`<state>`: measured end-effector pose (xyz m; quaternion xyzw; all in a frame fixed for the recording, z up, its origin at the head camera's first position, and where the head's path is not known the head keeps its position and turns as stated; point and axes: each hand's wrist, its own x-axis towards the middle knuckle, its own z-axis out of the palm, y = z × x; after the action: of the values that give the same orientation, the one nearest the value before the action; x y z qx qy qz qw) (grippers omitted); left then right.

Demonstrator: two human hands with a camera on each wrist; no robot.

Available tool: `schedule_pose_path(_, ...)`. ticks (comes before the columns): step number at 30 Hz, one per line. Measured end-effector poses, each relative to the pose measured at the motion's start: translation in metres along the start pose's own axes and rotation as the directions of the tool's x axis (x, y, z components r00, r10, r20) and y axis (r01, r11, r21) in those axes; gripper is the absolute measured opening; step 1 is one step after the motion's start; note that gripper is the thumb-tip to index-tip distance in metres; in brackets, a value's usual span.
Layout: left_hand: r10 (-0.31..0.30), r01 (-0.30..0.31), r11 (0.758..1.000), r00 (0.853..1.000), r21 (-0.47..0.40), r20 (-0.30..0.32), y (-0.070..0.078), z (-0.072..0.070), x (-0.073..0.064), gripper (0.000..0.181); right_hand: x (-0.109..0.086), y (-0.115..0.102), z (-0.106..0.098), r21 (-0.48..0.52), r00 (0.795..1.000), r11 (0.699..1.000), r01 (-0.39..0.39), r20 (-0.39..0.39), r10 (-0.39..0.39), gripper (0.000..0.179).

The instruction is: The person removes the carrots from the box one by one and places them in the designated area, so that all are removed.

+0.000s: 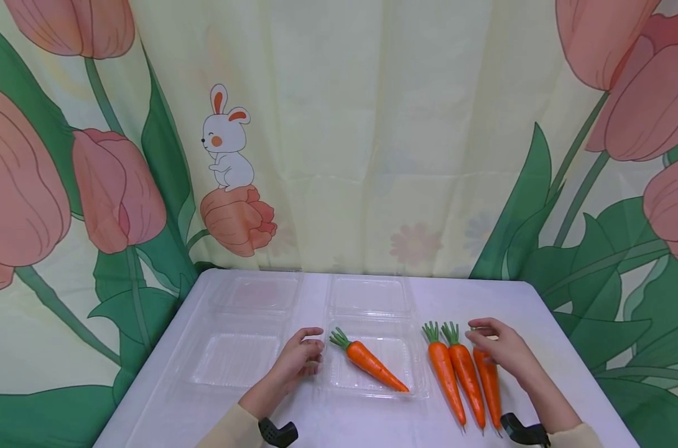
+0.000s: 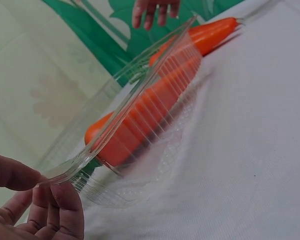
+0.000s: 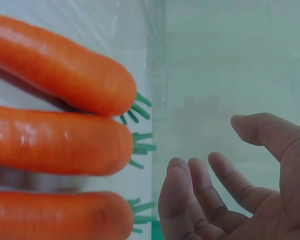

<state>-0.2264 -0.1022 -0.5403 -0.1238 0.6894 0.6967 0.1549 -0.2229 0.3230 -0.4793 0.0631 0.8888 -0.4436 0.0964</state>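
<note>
My left hand [image 1: 298, 362] is at the left edge of a clear plastic container [image 1: 339, 392]. In the left wrist view its thumb and fingers [image 2: 67, 210] pinch the container's rim. One orange carrot [image 1: 374, 367] with a short green top lies slantwise inside. To the right, three more carrots [image 1: 446, 382] lie side by side on the table. My right hand [image 1: 501, 347] hovers over the top of the rightmost carrot [image 1: 489, 387], hiding its green end. In the right wrist view, the right fingers [image 3: 175, 195] and thumb are spread apart, with nothing between them.
A second clear container [image 1: 232, 358] stands open on the left, its lid [image 1: 257, 295] folded back. The other container's lid [image 1: 369, 295] also lies back toward the curtain [image 1: 344, 155]. A white cloth covers the table [image 1: 384, 429].
</note>
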Motion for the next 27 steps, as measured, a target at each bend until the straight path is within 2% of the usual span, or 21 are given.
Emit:
schedule_pose_path(18,0.020,-0.020,1.000,1.000,-0.004,0.015,0.000,0.000,-0.002,0.048,0.002,-0.036,0.042,0.065,0.998,0.997,0.052,0.018,-0.054,0.050)
schedule_pose_path(27,0.005,-0.005,1.000,1.000,-0.009,0.001,-0.001,0.001,-0.001,0.049,0.006,-0.052,0.066,0.084,0.995,0.994,0.076,0.051,-0.080,0.052)
